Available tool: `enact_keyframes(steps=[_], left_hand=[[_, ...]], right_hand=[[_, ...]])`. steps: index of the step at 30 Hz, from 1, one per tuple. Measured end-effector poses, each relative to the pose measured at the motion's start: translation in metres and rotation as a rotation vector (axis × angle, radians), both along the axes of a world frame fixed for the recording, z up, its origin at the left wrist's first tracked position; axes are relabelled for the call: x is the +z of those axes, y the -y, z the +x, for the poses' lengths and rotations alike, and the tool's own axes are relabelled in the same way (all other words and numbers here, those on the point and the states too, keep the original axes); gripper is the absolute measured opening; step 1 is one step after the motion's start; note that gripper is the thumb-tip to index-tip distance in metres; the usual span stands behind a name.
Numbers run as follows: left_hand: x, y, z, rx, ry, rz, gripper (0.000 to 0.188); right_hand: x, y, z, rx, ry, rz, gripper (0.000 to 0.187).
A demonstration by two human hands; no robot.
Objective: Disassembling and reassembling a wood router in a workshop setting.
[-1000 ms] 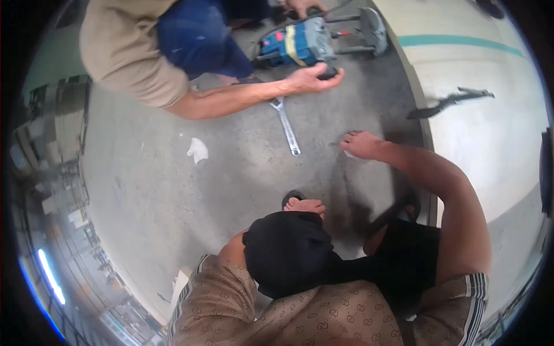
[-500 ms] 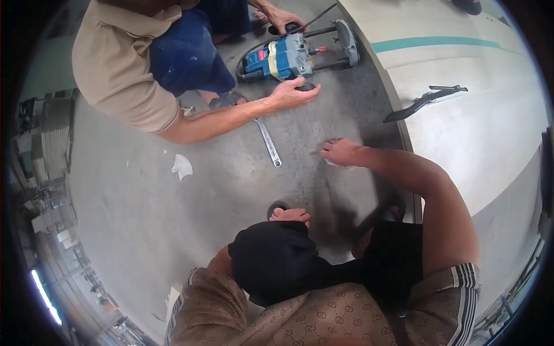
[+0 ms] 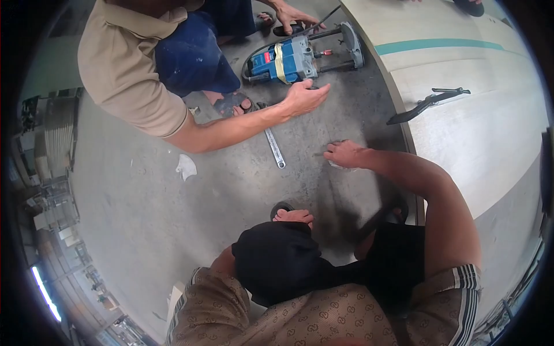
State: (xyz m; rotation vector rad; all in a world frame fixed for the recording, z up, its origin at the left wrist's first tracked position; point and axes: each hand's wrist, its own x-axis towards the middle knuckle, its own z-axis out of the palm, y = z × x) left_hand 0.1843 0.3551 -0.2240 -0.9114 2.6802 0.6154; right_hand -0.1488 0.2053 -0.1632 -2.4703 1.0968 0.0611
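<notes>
My right hand (image 3: pixel 345 154) is low over the grey floor, its fingers curled together around something small that I cannot make out. A bit of white material (image 3: pixel 336 165) shows under the fingers. My left hand is hidden below the left knee; only part of that arm shows. Ahead, a blue and grey plunge router (image 3: pixel 291 60) lies on its side on the floor, with yellow tape round its body. A co-worker's two hands are beside its handles, fingers apart. Between the co-worker's forearm and my right hand lies a combination wrench (image 3: pixel 274 148), its upper end close to the co-worker's foot.
Along the right runs a pale board (image 3: pixel 456 138) with a green stripe. A black metal bracket-like piece (image 3: pixel 428 105) rests on its edge. A white scrap (image 3: pixel 186 166) lies on the floor at left. The router's cord (image 3: pixel 316 25) leads up toward the board.
The co-worker's hands have come off the router's handles and opened out. The whole view has shifted slightly. My right hand stays at nearly the same spot, fingers a little more curled.
</notes>
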Motion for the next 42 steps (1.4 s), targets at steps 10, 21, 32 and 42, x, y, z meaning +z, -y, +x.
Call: enact_keyframes(steps=[10,21,32,42], left_hand=[[-0.006,0.010,0.010,0.287,0.036,0.655,0.042],[-0.022,0.000,0.012,0.897,-0.960,2.359,0.061],[0.026,0.025,-0.075,0.528,-1.273,2.661,0.023],[0.034,0.011,-0.058,-1.320,-0.616,4.156,0.024]], right_hand=[[-0.002,0.004,0.004,0.013,-0.010,-0.001,0.019],[-0.006,-0.003,-0.007,-0.015,0.023,0.008,0.020],[-0.010,-0.031,-0.050,-0.044,-0.091,0.152,0.031],[-0.006,-0.023,-0.027,0.150,-0.108,0.071,0.025]])
